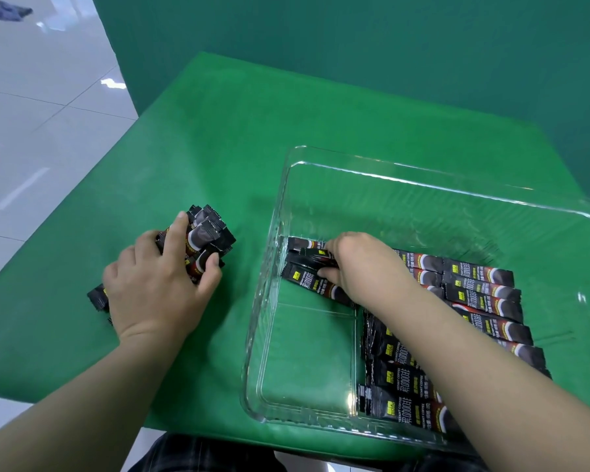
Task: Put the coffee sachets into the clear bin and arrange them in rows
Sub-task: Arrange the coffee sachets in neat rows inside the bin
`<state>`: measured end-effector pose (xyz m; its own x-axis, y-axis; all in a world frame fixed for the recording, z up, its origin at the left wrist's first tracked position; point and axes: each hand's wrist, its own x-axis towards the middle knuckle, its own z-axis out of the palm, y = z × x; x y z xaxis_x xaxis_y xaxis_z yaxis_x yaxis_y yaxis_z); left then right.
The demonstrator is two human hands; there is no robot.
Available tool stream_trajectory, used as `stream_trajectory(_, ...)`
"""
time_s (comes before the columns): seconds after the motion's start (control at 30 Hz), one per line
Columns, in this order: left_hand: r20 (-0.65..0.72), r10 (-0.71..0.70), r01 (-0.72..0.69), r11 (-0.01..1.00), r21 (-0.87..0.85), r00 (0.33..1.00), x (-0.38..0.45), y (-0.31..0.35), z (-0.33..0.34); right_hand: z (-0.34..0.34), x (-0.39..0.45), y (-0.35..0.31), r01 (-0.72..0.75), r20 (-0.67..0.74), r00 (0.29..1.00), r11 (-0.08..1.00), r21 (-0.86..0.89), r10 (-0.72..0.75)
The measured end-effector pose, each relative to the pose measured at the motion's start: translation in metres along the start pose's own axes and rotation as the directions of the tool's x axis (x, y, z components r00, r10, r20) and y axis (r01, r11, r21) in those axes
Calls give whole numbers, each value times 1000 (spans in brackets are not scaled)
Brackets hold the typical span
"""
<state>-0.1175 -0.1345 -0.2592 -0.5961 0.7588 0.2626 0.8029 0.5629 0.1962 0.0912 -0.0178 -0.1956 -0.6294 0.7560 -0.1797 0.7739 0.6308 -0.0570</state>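
Right hand [361,264] inside the clear bin [457,189], fingers pinching one coffee sachet [315,256] at the bin's far-left corner, above two already laid there. Left hand [157,277] on the green table [252,131], fingers curled round the loose pile of sachets [208,236] near its left edge. Risk: the sachets are slick, glossy foil sticks with crimped ends, so a new one set askew may slide over its neighbours and break the row. The laid rows [481,291] along the bin's right side overlap like shingles; a forearm brush would likely shift them. Bin wall is thin, rigid, transparent plastic.
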Motion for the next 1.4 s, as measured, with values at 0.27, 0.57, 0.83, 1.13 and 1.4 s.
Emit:
stream_trajectory(0.27,0,3,-3,1000,3,1000,0,0,1,-3,5,4,30,62,998,999,15,-31)
stream_trajectory(0.57,-10,5,-5,1000,-5,1000,0,0,0,-4,3,5,86,27,996,996,-13,-86)
stream_trajectory(0.83,-14,12,-12,1000,-7,1000,0,-1,1,-3,-10,-1,125,127,985,992,-36,-119)
stream_trajectory(1.13,-1,8,-8,1000,10,1000,0,-1,2,-3,-10,-1,199,64,979,976,-88,-194)
stream_trajectory(1.4,1,4,-4,1000,16,1000,0,-1,2,0,-19,-16,254,3,967,964,-80,-255)
